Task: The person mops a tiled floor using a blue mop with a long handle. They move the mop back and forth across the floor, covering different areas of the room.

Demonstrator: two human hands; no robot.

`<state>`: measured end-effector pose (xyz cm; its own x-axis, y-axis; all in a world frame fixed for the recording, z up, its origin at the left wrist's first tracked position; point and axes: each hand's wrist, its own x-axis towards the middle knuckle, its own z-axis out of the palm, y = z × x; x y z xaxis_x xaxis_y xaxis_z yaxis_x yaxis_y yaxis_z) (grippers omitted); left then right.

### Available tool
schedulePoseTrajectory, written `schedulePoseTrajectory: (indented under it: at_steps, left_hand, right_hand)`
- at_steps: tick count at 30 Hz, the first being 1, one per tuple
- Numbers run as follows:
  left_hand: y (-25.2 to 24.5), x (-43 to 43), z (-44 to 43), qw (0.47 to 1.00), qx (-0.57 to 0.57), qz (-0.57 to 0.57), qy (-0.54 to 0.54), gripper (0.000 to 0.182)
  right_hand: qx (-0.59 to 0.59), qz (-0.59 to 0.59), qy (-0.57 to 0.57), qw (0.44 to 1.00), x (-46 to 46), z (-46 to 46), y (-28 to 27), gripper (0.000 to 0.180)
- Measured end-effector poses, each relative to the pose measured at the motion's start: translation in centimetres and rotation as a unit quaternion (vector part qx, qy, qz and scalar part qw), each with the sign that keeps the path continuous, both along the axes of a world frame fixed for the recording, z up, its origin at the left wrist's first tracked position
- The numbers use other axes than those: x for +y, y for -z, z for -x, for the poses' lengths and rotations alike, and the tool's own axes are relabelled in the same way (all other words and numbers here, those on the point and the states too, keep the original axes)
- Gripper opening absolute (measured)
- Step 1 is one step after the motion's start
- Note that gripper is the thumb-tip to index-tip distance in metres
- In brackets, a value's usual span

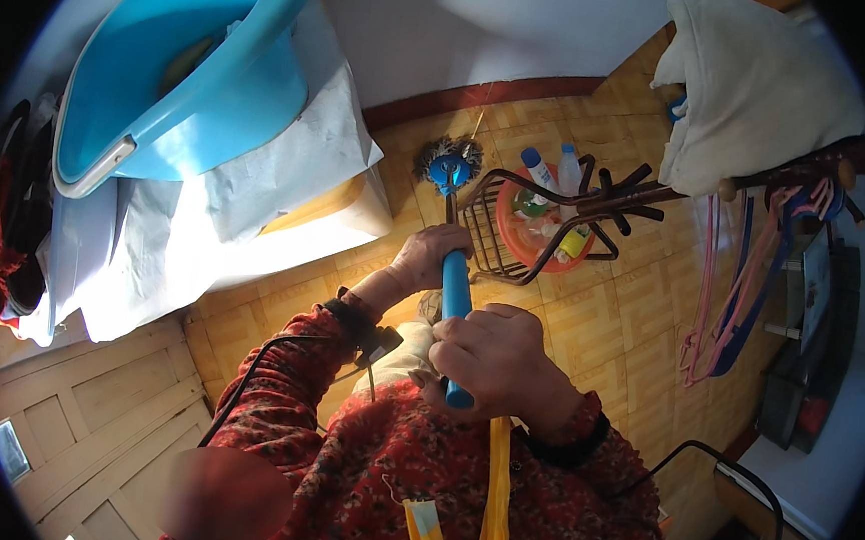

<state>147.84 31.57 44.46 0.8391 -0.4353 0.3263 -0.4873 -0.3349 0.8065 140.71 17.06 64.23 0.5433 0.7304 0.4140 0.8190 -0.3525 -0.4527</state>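
Observation:
Both hands grip a mop's blue handle (458,275), which points away from my body toward the floor. My left hand (427,258) is wrapped around its lower part, near the metal pole. Closer to my chest, my right hand (497,361) closes around the upper end, whose tip shows below the fingers. At the far end, the mop's blue head (448,169) with grey strands lies on the patterned floor (587,318) near the wall.
Right of the mop head, a coat stand's brown metal base (491,236) surrounds a red-orange basin (507,230) holding several bottles. Pink and blue hangers (730,321) hang at right, below a pale cloth (760,97). A blue plastic tub (263,115) rests on a white-covered surface (233,218) at left.

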Motion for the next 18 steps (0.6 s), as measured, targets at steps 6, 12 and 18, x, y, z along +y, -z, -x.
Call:
schedulePoseTrajectory:
  at_steps: [6, 12, 18]
  left_hand:
    - [0.1, -4.0, 7.7, 0.999, -0.035, -0.033, -0.003, 0.023]
    - [1.3, -11.0, 16.0, 0.995, -0.063, -0.078, 0.010, 0.022]
    - [2.1, -15.9, 23.2, 0.996, -0.049, -0.075, 0.031, 0.022]
  right_hand:
    - [0.019, -0.038, 0.042, 0.998, -5.3, 8.2, -0.5, 0.018]
    - [0.031, -0.114, 0.212, 0.970, -12.9, 18.6, 0.8, 0.013]
    - [0.066, -0.201, 0.303, 0.929, -17.4, 27.0, 2.6, 0.008]
